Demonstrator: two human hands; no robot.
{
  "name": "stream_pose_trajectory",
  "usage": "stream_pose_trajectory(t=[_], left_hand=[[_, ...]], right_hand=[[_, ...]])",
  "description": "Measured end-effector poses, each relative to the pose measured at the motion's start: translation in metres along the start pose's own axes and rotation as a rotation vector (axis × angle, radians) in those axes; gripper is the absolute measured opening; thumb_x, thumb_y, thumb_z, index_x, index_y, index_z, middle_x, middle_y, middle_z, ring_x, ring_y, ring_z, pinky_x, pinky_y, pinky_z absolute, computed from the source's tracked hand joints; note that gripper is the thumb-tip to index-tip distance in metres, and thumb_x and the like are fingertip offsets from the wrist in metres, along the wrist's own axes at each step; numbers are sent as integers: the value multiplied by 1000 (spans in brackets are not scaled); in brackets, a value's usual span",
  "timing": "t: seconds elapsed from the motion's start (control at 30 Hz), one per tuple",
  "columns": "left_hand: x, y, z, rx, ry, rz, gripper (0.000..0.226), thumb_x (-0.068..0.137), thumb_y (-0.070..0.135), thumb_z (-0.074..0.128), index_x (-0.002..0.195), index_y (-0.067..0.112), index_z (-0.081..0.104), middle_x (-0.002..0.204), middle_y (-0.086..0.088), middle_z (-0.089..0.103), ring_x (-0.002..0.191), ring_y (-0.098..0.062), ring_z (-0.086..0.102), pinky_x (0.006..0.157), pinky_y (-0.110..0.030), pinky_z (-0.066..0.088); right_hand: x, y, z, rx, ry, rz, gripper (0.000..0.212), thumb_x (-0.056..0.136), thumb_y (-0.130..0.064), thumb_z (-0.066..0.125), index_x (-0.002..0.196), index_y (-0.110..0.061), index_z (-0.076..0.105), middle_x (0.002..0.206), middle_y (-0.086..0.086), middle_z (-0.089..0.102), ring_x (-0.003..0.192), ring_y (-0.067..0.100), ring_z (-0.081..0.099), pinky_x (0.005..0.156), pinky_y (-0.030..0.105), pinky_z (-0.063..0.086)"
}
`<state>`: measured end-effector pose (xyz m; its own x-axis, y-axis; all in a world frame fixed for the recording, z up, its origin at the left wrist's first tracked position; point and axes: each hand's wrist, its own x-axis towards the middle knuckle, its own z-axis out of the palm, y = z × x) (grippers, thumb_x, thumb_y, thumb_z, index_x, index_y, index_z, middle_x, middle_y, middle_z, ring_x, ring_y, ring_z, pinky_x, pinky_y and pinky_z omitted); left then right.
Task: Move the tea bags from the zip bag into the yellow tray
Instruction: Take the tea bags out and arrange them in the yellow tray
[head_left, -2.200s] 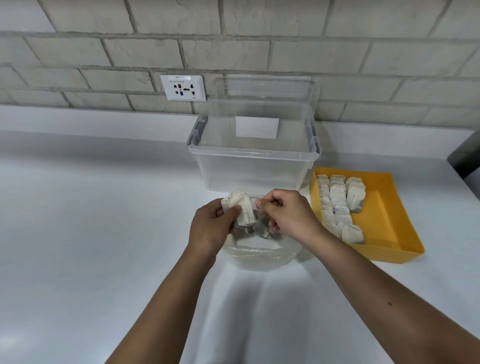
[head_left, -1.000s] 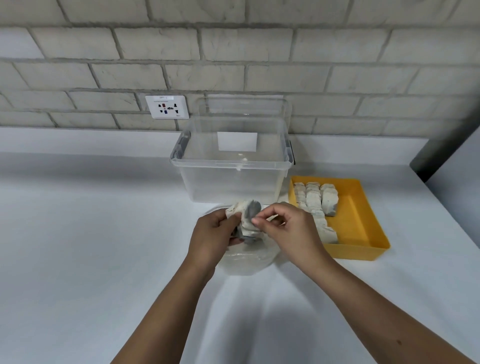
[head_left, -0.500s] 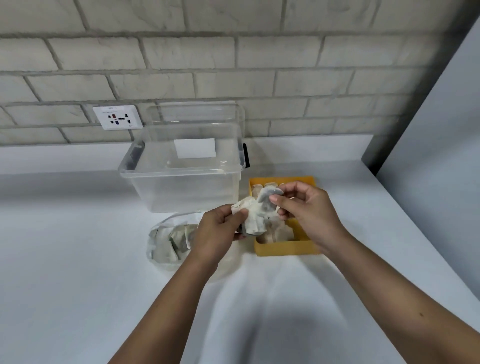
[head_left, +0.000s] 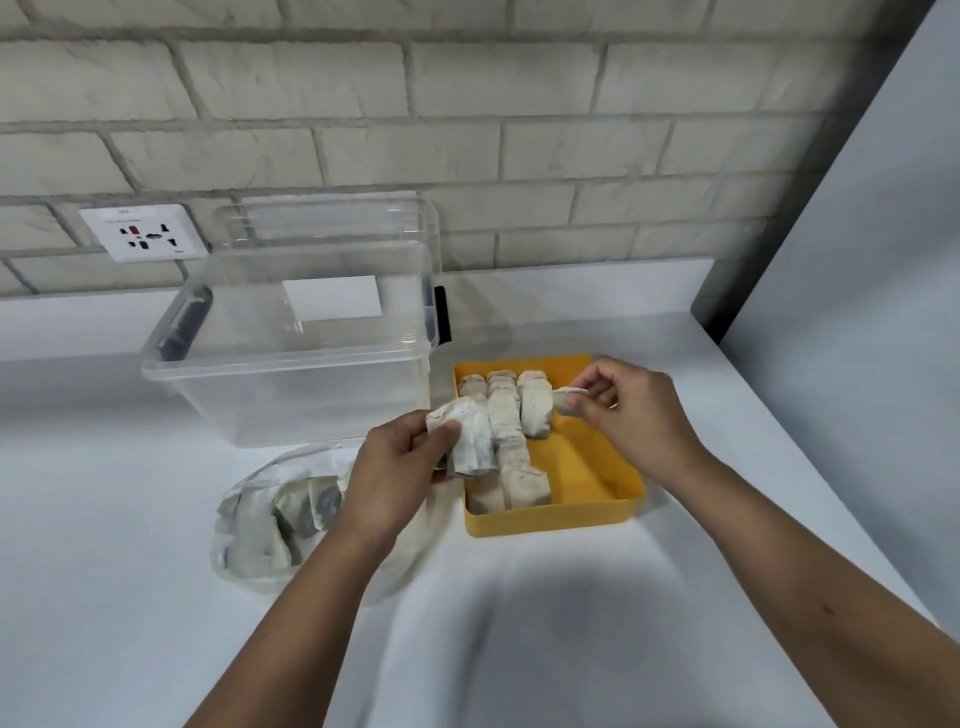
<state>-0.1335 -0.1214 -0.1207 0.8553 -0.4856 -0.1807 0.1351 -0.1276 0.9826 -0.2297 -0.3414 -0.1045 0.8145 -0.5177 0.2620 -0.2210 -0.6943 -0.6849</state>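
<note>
The yellow tray (head_left: 587, 512) lies right of centre on the white counter, with rows of pale tea bags (head_left: 511, 426) along its left side. My left hand (head_left: 395, 467) grips a small bunch of tea bags (head_left: 470, 434) just over the tray's left rim. My right hand (head_left: 631, 410) pinches a single tea bag (head_left: 563, 401) above the tray's far right part. The clear zip bag (head_left: 270, 525) lies open at the left, with several tea bags inside; my left wrist hides its right edge.
A big clear plastic box (head_left: 291, 364) stands behind the zip bag and touches the tray's far left corner. A wall socket (head_left: 143, 233) sits on the brick wall. A grey panel (head_left: 852, 312) rises at the counter's right end.
Both hands have lifted tea bags out of the zip bag and carried them right, over the tray. My right hand has drawn one tea bag away from the bunch. The view has turned right.
</note>
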Motion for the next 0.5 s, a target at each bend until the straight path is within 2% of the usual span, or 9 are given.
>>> stream_pose_trajectory(t=[0.03,0.13,0.2,0.3,0.4,0.5], left_hand=[[1,-1,1,2,-5,-3,15,98,15,60,98,15,75,88,-9,78,90,-28,73,82,-38,61],[3,-3,2,4,-22,-13,15,98,14,59,98,13,74,86,-5,78,84,-20,74,76,-30,60],[4,-4,3,-1,-31,-19,15,98,14,59,98,12,74,84,-2,78,80,-13,74,73,-25,59],[5,-5,4,-2,-37,-25,15,98,14,59,96,12,74,80,0,77,75,-9,73,68,-20,58],[5,-7,5,-7,-38,-33,15,97,12,59,95,11,73,71,4,75,66,-4,70,58,-14,52],[6,-8,6,-15,-39,-39,14,97,11,59,94,10,73,68,6,74,62,-3,68,56,-12,50]], right_hand=[[1,5,2,-41,-42,39,5,83,-18,75,86,-16,71,75,-8,66,67,1,59,63,11,47],[6,17,14,-50,-215,173,4,86,-14,72,86,-17,70,73,1,71,64,12,67,72,33,58],[10,20,25,-13,-293,244,7,87,-10,70,85,-17,68,69,5,71,63,20,70,72,39,60],[18,25,42,-44,-304,261,7,87,-10,69,84,-16,67,67,4,69,65,22,70,75,41,60],[27,28,55,-118,-260,272,8,88,-15,69,83,-19,64,79,3,71,78,22,68,81,39,57],[35,32,63,-174,-218,286,10,89,-21,68,82,-20,61,86,4,72,86,24,67,82,38,55]])
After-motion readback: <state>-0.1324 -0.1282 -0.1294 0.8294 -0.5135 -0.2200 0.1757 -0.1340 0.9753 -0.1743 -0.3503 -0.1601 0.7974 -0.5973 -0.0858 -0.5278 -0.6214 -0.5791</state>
